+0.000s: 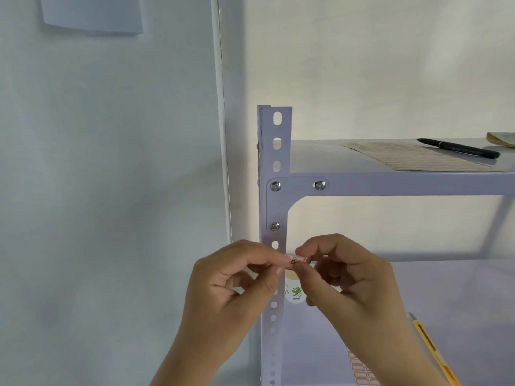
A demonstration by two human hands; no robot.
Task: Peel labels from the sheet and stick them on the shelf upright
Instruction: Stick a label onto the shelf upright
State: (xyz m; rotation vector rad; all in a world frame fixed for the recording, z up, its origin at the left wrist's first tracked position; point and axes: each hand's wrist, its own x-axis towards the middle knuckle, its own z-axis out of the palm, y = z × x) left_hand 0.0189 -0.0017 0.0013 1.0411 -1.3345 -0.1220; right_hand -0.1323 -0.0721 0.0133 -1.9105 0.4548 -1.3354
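Observation:
A small white label with a red border and red writing (296, 259) is pinched between the fingertips of my left hand (237, 285) and my right hand (345, 280). It is held level just in front of the pale perforated shelf upright (274, 151), below the corner bracket. A label sheet (418, 156) lies flat on the top shelf (390, 185). Part of another label sheet (361, 370) shows on the lower shelf beneath my right forearm.
A black pen (459, 148) rests on the top sheet. A yellow utility knife (434, 352) lies on the lower shelf at the right. A round green-printed sticker (295, 292) sits behind the upright. A white pipe (221, 121) runs down the wall at the left.

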